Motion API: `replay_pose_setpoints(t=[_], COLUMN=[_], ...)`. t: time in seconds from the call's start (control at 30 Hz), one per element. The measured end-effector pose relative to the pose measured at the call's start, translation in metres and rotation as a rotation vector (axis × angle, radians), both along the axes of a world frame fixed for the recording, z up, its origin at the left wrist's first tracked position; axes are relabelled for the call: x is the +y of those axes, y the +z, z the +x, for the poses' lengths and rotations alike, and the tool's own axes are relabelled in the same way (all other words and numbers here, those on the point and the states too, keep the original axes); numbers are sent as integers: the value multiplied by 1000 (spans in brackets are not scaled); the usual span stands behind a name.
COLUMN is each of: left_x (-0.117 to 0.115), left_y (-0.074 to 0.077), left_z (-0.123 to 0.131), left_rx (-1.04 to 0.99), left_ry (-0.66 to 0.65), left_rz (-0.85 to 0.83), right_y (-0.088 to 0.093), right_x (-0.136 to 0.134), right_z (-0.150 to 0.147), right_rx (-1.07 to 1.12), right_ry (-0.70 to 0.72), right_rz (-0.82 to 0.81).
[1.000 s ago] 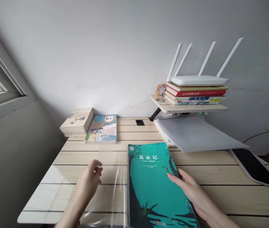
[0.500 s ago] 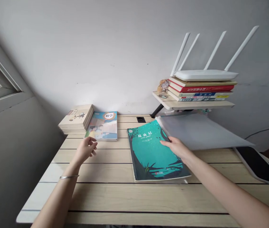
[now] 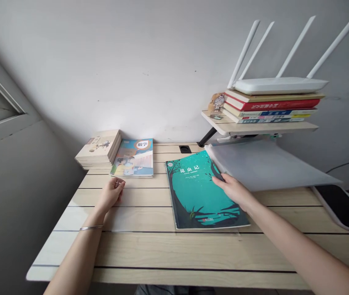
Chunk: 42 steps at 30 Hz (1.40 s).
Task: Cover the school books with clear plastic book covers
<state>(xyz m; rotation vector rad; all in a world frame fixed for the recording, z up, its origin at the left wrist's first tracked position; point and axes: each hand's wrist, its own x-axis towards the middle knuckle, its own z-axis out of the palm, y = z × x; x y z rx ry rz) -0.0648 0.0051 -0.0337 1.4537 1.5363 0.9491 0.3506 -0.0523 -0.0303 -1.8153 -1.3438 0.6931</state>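
Note:
A teal paperback with a dark tree cover and the title 昆虫记 lies flat in the middle of the desk. My right hand rests on its right edge, fingers extended, close to a translucent plastic sheet. My left hand lies on the desk with its fingers loosely curled, left of the book and holding nothing I can see. A faint clear film seems to lie under that hand, reaching toward the book.
Behind my left hand are a math textbook and a stack of books. A wall shelf holds books and a white router. A black-screened tablet sits at the desk's right edge.
Since the earliest frame, the book has slid away from me up the desk, and both hands have moved with it. The left hand has come down onto the desk and its fingers have closed.

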Motion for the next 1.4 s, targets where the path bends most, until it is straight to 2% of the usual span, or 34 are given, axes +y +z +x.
replay_pose_setpoints(t=[0.1,0.17,0.33,0.47,0.73,0.87,1.23,1.4], left_x=[-3,-5,-8,-7,-7,-5,-2,-1], left_y=[3,6,11,10,11,10,5,4], left_z=[3,4,7,7,4,3,-2,-2], left_rx=[31,59,78,99,58,25,-5,-18], left_ry=[2,-4,-3,-9,4,4,-14,-5], left_rz=[25,43,43,49,36,20,10,4], right_y=[2,4,6,0,-21,-21,-21,-24], right_x=[-2,-3,-11,-15,-9,-6,-8,-9], right_z=[0,-1,-10,-22,-14,-11,-13,-13], right_rx=[331,447,550,609,383,300,291,175], right_ry=[25,16,-9,-5,-10,0,-2,-14], right_rz=[-89,-103,-133,-121,-54,-27,-4,32])
